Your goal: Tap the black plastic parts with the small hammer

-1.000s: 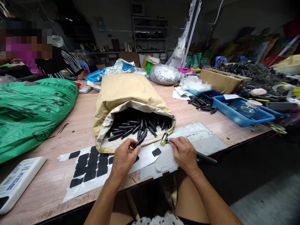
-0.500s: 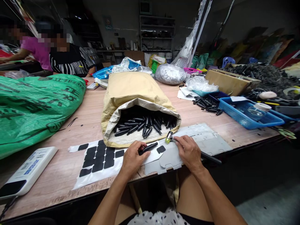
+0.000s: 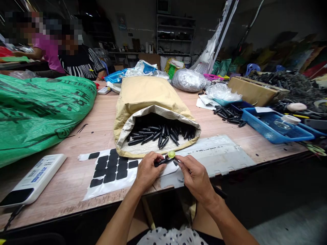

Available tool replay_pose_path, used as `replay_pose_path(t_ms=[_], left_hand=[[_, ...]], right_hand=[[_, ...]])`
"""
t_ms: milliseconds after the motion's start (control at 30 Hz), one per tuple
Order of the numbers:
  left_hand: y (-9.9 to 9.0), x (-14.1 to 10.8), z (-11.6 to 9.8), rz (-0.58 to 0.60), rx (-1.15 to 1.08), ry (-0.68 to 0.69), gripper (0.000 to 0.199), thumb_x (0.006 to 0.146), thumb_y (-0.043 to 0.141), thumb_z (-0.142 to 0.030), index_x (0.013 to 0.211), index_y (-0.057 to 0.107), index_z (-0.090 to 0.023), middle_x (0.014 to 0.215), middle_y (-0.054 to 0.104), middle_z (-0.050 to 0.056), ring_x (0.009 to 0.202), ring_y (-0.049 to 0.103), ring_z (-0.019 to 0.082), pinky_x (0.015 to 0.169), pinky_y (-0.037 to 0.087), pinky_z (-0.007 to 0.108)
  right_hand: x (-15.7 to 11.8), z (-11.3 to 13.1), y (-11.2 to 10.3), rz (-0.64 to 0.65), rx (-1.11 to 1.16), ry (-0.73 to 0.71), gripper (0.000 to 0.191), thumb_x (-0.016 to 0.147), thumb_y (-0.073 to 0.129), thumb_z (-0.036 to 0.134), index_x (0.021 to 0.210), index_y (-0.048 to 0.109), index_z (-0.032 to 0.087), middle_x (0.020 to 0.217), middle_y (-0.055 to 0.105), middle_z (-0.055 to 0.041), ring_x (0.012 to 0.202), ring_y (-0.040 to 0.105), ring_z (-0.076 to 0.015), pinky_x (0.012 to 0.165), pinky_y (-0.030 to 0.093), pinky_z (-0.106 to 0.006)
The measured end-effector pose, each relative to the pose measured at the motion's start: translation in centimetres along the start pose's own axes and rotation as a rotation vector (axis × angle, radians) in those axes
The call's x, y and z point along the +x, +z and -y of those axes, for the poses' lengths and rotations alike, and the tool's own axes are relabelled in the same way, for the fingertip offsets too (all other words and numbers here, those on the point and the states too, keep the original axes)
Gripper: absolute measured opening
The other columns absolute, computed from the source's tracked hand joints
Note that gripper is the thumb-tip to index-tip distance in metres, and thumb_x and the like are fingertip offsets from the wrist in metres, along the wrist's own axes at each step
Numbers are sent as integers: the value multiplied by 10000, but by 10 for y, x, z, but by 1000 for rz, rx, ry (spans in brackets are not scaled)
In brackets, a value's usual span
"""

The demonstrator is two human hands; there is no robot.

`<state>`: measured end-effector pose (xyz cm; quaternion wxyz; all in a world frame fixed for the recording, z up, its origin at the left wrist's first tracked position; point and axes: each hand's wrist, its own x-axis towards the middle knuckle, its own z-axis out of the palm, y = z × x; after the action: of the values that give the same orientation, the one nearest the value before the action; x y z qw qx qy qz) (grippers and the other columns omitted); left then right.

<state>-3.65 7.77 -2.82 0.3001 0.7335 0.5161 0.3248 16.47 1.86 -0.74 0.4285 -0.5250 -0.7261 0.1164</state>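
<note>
My left hand [image 3: 148,172] is closed around a slim black pen-like tube [image 3: 162,161], held just above the table by the sack's mouth. In my right hand [image 3: 196,175] is a small hammer [image 3: 171,154] with a yellow-green face; its dark handle runs back under the palm. The hammer head is over the tube's right end; whether they touch I cannot tell. Beyond both hands lies an open tan sack [image 3: 153,92] with many similar black tubes [image 3: 163,135] inside. A white sheet [image 3: 88,196] of black rounded patches is left of my left hand. A grey board [image 3: 222,153] lies beneath the hammer side.
A green sack [image 3: 48,112] and a white oblong device [image 3: 38,175] occupy the left. To the right are loose black parts [image 3: 226,113], a blue tray [image 3: 270,134] and a cardboard box [image 3: 251,89]. Two people [image 3: 79,63] sit at the far left.
My right hand has moved left, bringing the hammer head from beside the tube to over its end. The left hand keeps its hold. The whole view has shifted slightly.
</note>
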Motion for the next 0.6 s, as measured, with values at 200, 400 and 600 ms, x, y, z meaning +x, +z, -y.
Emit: replay_pose_path(t_ms=[200, 400, 600], left_hand=[[-2, 1, -7, 0, 7, -24, 150, 776, 721, -179, 911, 703, -243, 890, 640, -15, 894, 595, 180, 799, 441, 298], [-3, 1, -7, 5, -9, -29, 170, 785, 726, -183, 940, 706, -250, 914, 648, -19, 905, 594, 179, 814, 440, 300], [-2, 1, -6, -7, 4, -23, 158, 771, 723, -159, 901, 704, -246, 880, 637, -21, 889, 595, 175, 797, 443, 291]], right_hand=[[-5, 2, 12, 57, -80, -47, 398, 998, 438, 139, 1330, 623, 257, 921, 640, -54, 885, 613, -192, 810, 519, -314], [0, 11, 5, -31, -65, -87, 414, 990, 455, 106, 1335, 617, 269, 941, 639, -55, 901, 607, -188, 817, 515, -319], [-3, 5, 9, 29, -126, -121, 490, 963, 432, 50, 1363, 608, 271, 910, 635, -52, 890, 613, -188, 795, 521, -313]])
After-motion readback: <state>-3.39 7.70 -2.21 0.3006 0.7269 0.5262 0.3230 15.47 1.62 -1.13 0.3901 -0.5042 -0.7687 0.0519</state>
